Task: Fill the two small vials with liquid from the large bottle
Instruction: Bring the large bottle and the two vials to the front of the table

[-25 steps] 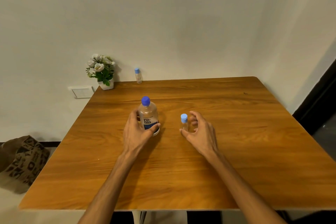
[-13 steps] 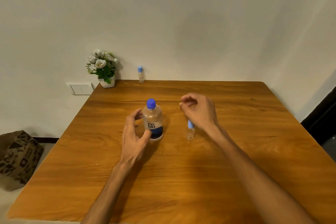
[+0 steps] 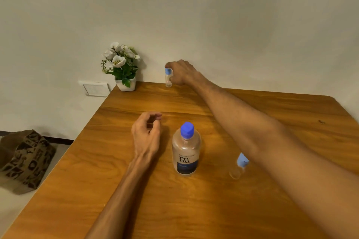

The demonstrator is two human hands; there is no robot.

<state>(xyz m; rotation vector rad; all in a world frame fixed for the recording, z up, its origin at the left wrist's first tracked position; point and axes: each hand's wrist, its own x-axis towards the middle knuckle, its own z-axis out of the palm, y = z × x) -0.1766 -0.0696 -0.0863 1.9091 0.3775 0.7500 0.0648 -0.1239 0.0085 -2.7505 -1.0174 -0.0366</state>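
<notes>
The large clear bottle (image 3: 186,151) with a blue cap and dark label stands upright mid-table. To its right a small clear vial (image 3: 238,167) with a blue cap stands partly hidden under my right forearm. A second small vial (image 3: 168,77) with a blue cap stands at the table's far edge by the wall; my right hand (image 3: 181,72) reaches there and its fingers curl round that vial. My left hand (image 3: 147,134) hovers left of the large bottle, fingers loosely curled, holding nothing.
A white pot of white flowers (image 3: 122,68) stands at the far left corner of the wooden table (image 3: 174,209). A wall socket (image 3: 95,88) and a patterned brown bag (image 3: 25,159) on the floor lie left of the table.
My right hand has left the near vial and stretched to the far vial by the wall. My left hand has let go of the large bottle and drawn off to its left.
</notes>
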